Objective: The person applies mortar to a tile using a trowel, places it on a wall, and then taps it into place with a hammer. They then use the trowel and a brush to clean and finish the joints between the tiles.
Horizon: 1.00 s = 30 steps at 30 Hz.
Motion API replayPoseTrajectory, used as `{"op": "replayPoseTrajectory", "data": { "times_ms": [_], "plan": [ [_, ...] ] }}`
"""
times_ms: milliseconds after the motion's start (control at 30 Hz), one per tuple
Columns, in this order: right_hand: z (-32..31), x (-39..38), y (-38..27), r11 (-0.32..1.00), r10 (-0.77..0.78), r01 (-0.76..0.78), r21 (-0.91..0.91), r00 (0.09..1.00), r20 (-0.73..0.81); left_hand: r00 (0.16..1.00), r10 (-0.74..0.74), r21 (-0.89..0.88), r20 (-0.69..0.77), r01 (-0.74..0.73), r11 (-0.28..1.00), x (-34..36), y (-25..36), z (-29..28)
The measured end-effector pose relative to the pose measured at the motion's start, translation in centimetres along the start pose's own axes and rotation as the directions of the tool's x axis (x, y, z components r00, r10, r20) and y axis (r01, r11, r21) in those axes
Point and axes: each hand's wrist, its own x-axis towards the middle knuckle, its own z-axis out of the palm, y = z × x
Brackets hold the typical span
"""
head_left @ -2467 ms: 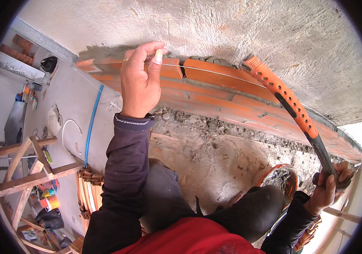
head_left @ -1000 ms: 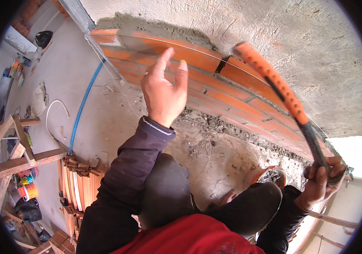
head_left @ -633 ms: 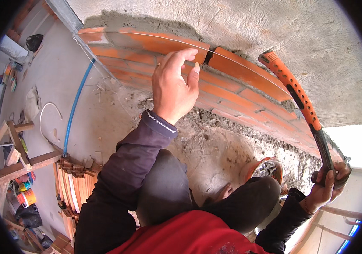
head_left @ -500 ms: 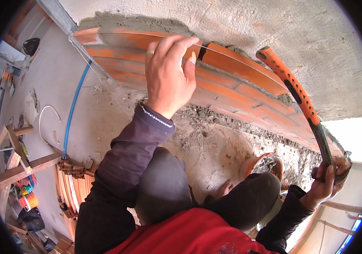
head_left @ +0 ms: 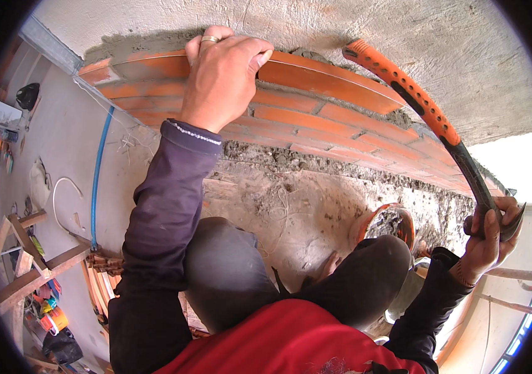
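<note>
My left hand, a ring on one finger, is at the top course of orange bricks, its fingers bent over the upper edge beside a thin string stretched along it; fingertips are partly hidden. My right hand grips a hammer by its dark head, with the orange-and-black perforated handle reaching up-left toward the rough plaster wall above the bricks. Grey wet mortar shows along the top of the course.
An orange bucket holding grey material stands by the wall beside my right knee. A blue hose, wooden frames, stacked bricks and assorted bags and containers lie at left. Pipes cross at lower right.
My left hand has risen from in front of the brick face onto the top edge, its fingers now bent over it. The view has shifted; my right hand still holds the hammer.
</note>
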Motion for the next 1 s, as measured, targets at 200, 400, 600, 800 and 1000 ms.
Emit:
{"op": "replayPoseTrajectory", "data": {
  "times_ms": [200, 400, 600, 800, 1000],
  "plan": [
    [-0.5, -0.1, 0.4, 1.000, 0.030, -0.030, 0.002, 0.999, 0.036, 1.000, 0.027, -0.063, -0.011, -0.028, 0.998, 0.2, -0.9, -0.7],
    [-0.5, -1.5, 1.6, 0.996, 0.070, -0.078, 0.045, 0.983, 0.170, 0.971, -0.094, -0.225, -0.218, 0.044, 0.973, -2.5, -1.5, -2.6],
    [6.0, -1.9, 5.3, 0.871, 0.474, -0.446, -0.206, 0.655, 0.588, 0.898, -0.337, -0.439, 0.282, 0.433, 0.787, -7.9, 0.4, -6.8],
    [13.7, -4.1, 14.7, 0.754, 0.533, -0.518, -0.404, 0.123, 0.837, 0.739, -0.052, -0.464, 0.672, 0.474, 0.748, -12.1, 1.3, -10.3],
    [18.6, -8.4, 21.9, 0.693, 0.561, -0.459, -0.556, -0.141, 0.815, 0.676, -0.329, -0.450, 0.660, 0.706, 0.547, -13.2, 1.0, -10.4]
  ]
}}
